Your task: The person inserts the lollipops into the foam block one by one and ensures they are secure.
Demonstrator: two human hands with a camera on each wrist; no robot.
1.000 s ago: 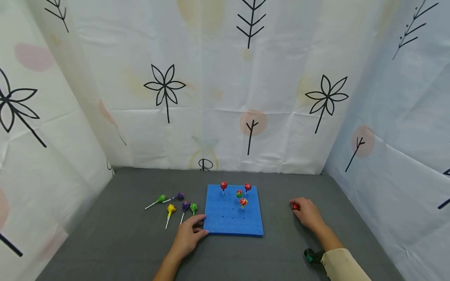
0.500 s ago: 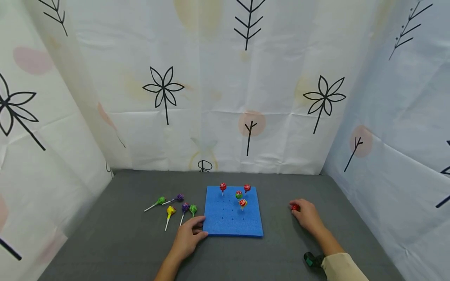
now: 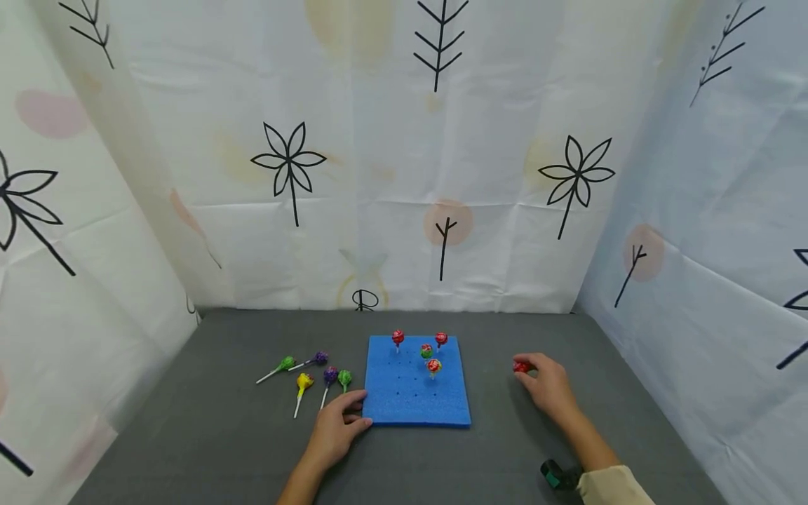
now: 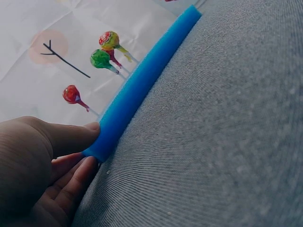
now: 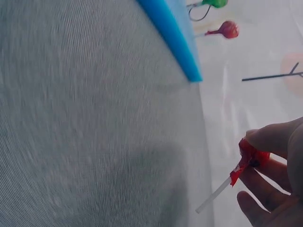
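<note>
My right hand (image 3: pixel 549 388) pinches a red lollipop (image 5: pixel 253 156) by its wrapped head between thumb and fingers, right of the board. Its white stick points down and away from the hand in the right wrist view. My left hand (image 3: pixel 334 429) grips the near left corner of a blue foam board (image 3: pixel 416 410), with the thumb and fingers on its edge. Standing upright in the board are two red lollipops, one at the back left (image 3: pixel 398 337) and one at the back right (image 3: pixel 441 338), a red-and-green lollipop (image 3: pixel 426 351) and a red-and-yellow lollipop (image 3: pixel 433 365). Small holes dot the board.
Left of the board lie a yellow lollipop (image 3: pixel 304 381), two green and two purple lollipops on the grey tabletop (image 3: pixel 208 421). A black object with a green patch (image 3: pixel 552 475) is beside the right wrist. White printed cloth (image 3: pixel 379 175) encloses the table's back and sides.
My right hand has risen slightly and shifted left, bringing the red lollipop with it. The left hand stays at the board's corner. The head view has shifted a little.
</note>
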